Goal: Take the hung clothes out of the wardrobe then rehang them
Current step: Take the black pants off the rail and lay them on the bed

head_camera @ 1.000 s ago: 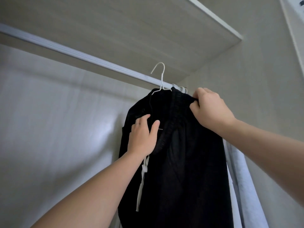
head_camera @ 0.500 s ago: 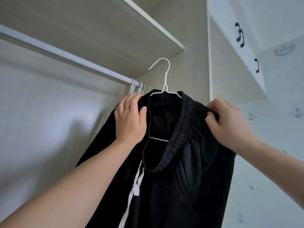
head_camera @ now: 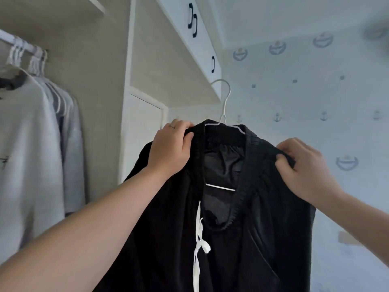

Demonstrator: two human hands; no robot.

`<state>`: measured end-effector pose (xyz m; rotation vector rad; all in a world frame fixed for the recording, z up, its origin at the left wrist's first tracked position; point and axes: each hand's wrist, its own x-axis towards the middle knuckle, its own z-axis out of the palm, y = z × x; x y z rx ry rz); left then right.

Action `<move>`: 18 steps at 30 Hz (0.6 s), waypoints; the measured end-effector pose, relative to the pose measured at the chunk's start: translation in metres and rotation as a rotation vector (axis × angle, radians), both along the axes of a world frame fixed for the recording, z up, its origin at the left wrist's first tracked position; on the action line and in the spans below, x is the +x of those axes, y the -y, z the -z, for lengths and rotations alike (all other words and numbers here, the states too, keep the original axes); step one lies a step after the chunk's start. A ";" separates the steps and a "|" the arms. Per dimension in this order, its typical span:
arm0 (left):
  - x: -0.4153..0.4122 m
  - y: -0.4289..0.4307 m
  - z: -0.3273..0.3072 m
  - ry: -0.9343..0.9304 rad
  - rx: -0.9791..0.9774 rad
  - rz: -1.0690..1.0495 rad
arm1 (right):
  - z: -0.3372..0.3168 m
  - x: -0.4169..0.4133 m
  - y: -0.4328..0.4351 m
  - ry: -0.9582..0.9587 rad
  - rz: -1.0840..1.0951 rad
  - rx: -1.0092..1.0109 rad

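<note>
Well right of the rail (head_camera: 5, 36), the black trousers (head_camera: 231, 249) on a hanger (head_camera: 223, 114) hang between left hand (head_camera: 170, 150) and right hand (head_camera: 303, 167), curled fingers (head_camera: 294, 144) gripping the waistband (head_camera: 250, 165) at either end.

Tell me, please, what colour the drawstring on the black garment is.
The drawstring is white, clearest in the head view.

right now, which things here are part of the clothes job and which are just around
Job: black garment on white hanger, gripped by left hand and right hand; grey clothes on the rail.
Just around: cupboard handles, anchor wallpaper.
</note>
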<state>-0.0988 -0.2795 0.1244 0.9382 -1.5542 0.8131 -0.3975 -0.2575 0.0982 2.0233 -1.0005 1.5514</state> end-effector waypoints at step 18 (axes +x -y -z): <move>-0.410 0.111 0.182 0.148 0.345 0.725 | 0.167 -0.334 -0.087 0.042 0.858 0.395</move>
